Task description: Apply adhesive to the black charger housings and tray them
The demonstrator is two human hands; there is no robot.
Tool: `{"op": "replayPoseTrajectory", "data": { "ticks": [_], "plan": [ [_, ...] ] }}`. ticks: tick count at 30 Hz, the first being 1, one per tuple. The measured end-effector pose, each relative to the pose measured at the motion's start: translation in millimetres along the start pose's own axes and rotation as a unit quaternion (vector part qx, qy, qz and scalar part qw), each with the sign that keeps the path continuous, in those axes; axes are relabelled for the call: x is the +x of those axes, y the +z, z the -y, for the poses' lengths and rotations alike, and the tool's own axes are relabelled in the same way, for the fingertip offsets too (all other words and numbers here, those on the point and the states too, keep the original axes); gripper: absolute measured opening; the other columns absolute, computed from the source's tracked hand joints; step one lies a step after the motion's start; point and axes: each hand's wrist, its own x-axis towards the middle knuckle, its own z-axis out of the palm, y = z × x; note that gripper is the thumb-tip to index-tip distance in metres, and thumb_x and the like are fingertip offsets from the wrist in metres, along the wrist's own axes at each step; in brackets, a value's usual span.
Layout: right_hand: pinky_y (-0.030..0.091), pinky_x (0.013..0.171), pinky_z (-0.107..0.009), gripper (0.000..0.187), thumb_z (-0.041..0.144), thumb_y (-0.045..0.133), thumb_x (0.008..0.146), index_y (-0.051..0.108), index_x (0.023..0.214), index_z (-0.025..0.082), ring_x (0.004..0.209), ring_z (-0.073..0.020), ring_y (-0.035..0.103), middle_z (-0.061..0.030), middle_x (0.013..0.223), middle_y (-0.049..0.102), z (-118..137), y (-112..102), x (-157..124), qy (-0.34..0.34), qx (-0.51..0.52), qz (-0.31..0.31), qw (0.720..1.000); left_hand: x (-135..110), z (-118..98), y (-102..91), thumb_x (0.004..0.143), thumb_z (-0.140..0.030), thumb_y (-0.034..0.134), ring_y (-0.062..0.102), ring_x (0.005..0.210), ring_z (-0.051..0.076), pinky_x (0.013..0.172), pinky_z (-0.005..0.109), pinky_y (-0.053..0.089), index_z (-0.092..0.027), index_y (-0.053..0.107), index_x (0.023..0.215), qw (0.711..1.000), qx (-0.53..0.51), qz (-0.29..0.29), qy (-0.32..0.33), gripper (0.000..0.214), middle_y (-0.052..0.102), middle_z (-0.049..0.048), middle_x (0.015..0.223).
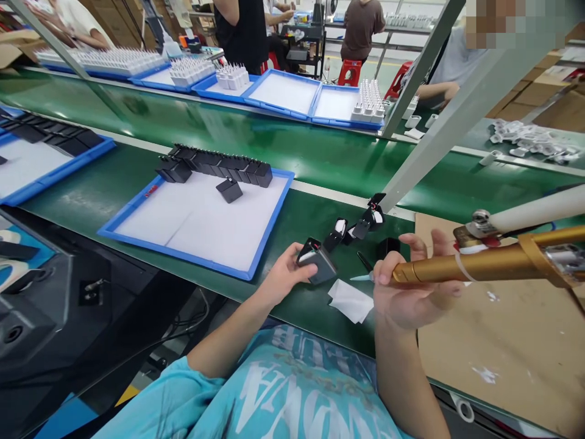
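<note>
My left hand [284, 275] is closed round a small black charger housing [316, 261], held open-side up just above the green bench. My right hand [411, 286] grips a gold pen-shaped dispensing tool [479, 263] whose fine tip [361, 277] points left, a short way from the housing. A folded white tissue [351, 300] lies on the bench below the tip. Several more black housings with white inserts [361, 227] lie loose just beyond my hands.
A blue-rimmed white tray [269, 235] holds a row of black housings [219, 164] along its far edge. A brown cardboard sheet [498, 341] covers the bench at right. A slanting grey frame post [439, 128] rises behind. Other people work across the far belt beside trays of white parts [370, 100].
</note>
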Motion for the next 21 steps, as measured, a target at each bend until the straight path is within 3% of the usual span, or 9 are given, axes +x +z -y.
{"op": "replayPoseTrajectory", "data": {
  "ticks": [2,4,7,11,18,21],
  "plan": [
    [0.033,0.030,-0.024,0.054,0.065,0.057,0.076,0.058,0.116,0.028,0.037,-0.0063,0.050,-0.0001,0.100,0.060,-1.0,7.1,-1.2,0.011,0.011,0.005,1.000,-3.4,7.8,-1.0,0.075,-0.037,0.075,0.067,0.091,0.018,0.077,0.028,0.057,-0.021,0.055,0.105,0.979,0.190,-0.026,0.070,0.040,0.069,0.0015,0.099],
    [0.033,0.029,-0.023,0.052,0.066,0.056,0.076,0.059,0.112,0.028,0.036,-0.0060,0.050,0.0002,0.098,0.061,-2.4,14.6,-2.9,0.012,0.017,0.013,1.000,-6.2,15.4,-1.9,0.078,-0.037,0.071,0.066,0.088,0.017,0.079,0.029,0.055,-0.023,0.055,0.109,0.936,0.334,-0.038,0.102,0.037,0.069,0.0013,0.103],
    [0.032,0.029,-0.023,0.051,0.068,0.055,0.076,0.058,0.110,0.030,0.035,-0.0055,0.049,0.0003,0.098,0.061,-4.8,24.6,-5.6,0.010,0.019,0.025,0.999,-8.7,22.2,-2.4,0.079,-0.036,0.067,0.064,0.077,0.016,0.070,0.028,0.053,-0.023,0.056,0.109,0.889,0.439,-0.045,0.124,0.034,0.068,0.0017,0.101],
    [0.032,0.028,-0.023,0.053,0.070,0.054,0.075,0.056,0.111,0.030,0.035,-0.0050,0.049,0.0001,0.099,0.061,-6.9,30.7,-7.5,0.015,0.016,0.035,0.999,-10.6,18.6,-0.9,0.077,-0.033,0.067,0.063,0.076,0.016,0.065,0.026,0.049,-0.022,0.057,0.105,0.869,0.464,-0.048,0.164,0.031,0.068,0.0020,0.093],
    [0.029,0.029,-0.022,0.044,0.067,0.053,0.078,0.055,0.089,0.025,0.034,-0.0056,0.052,0.0010,0.098,0.061,-6.9,29.5,-6.0,0.003,0.029,0.046,0.999,-15.8,8.1,4.9,0.075,-0.031,0.068,0.063,0.077,0.016,0.068,0.026,0.048,-0.020,0.058,0.102,0.865,0.450,-0.048,0.218,0.031,0.068,0.0020,0.090],
    [0.030,0.028,-0.023,0.043,0.066,0.053,0.077,0.056,0.093,0.026,0.034,-0.0059,0.052,0.0007,0.100,0.061,-6.2,30.8,-6.0,0.002,0.031,0.038,0.999,-16.5,7.9,6.5,0.075,-0.031,0.068,0.063,0.074,0.016,0.065,0.025,0.048,-0.020,0.058,0.100,0.865,0.447,-0.057,0.218,0.029,0.068,0.0018,0.088]
  ]
}}
